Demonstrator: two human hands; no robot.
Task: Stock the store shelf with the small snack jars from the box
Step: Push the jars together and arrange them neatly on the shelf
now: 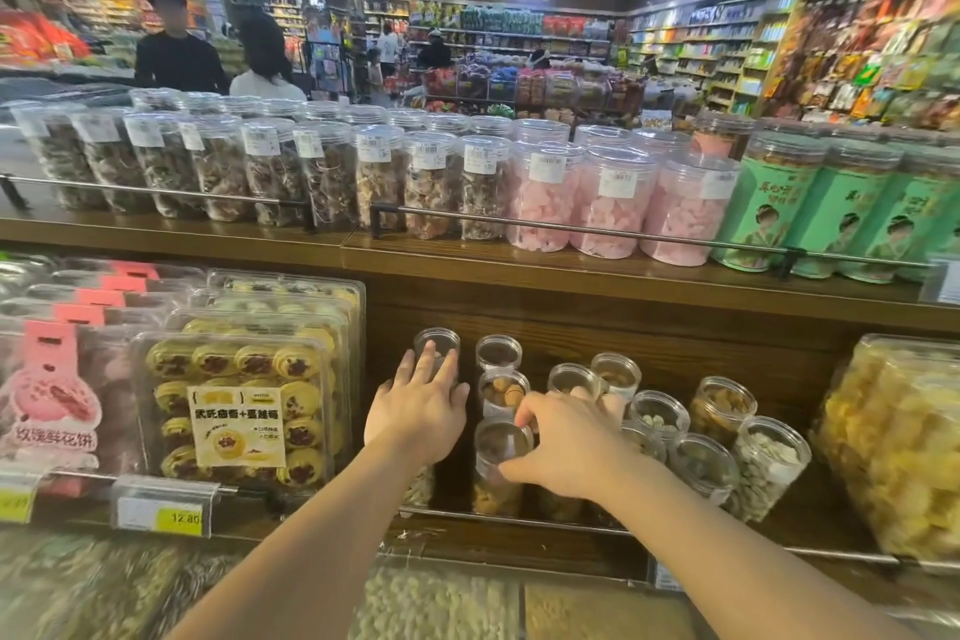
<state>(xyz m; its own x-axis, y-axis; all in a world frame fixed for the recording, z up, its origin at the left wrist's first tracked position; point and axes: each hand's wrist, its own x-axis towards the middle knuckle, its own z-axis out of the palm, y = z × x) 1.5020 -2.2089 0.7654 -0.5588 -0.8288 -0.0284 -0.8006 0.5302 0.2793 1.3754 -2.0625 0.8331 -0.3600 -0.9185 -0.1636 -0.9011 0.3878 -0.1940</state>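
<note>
Both bare forearms reach forward and up from the bottom edge, converging toward the middle. The left hand (415, 408) is seen from the back, palm facing away, fingers extended and slightly spread, their tips laid against something clear just ahead of them; the thumb angles out to the left. The right hand (563, 447) sits just beside it, a little lower, wrist bent inward, its back upward. Its fingers are curled downward, index finger and thumb arched toward the left hand; what they close on cannot be told.
</note>
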